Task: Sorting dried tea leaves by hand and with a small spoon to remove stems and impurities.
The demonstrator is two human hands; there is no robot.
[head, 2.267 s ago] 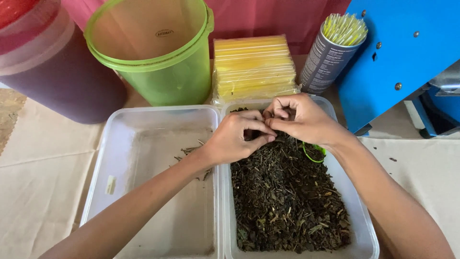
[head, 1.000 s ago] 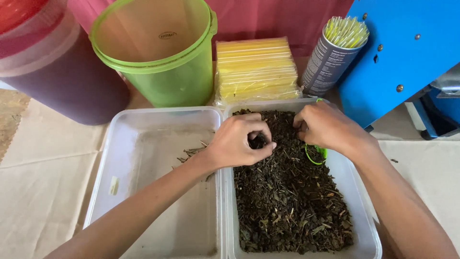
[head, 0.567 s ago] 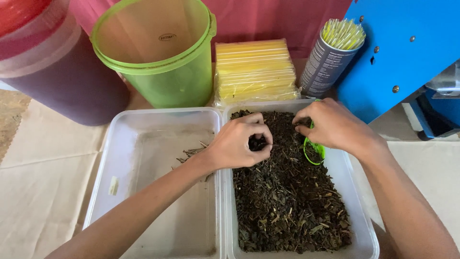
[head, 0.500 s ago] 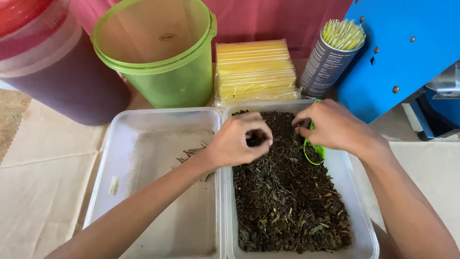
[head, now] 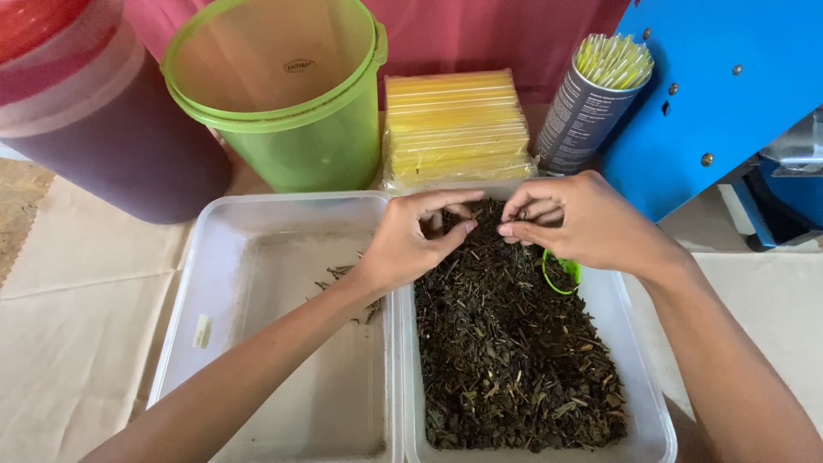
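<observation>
While poised over the far end of the right-hand tub, met almost fingertip to fingertip: left hand (head: 407, 240) half open, forefinger stretched out above the thumb, the other fingers curled loosely between; right hand (head: 583, 225) narrowed to a pinch, fingertips drawn together just above the heap. Could not tell whether either pinch held a scrap; too small to see.

Judged as picking through the dried leaves (head: 514, 360), bit by bit. Next move likely called for a fine two-finger grip on a single stem, lifted clear without dragging loose leaf over the rim.

Lay heaped in the clear plastic tub (head: 639, 377), filling it nearly wall to wall; no single heading among the crumbled leaf, stems pointing every way. Long axis of the tub: from near edge to far edge.

Half buried beside the right wrist: a green plastic scoop (head: 561, 276). Touching on the left, a second clear tub (head: 257, 343), holding only a few thin twigs (head: 339, 273) near the left wrist, scattered at mixed angles.

Farther back: green bucket (head: 291, 111), stack of yellow packets (head: 454, 124), can of straws (head: 591, 99), blue machine (head: 729, 86), dark red jug (head: 103, 129).
</observation>
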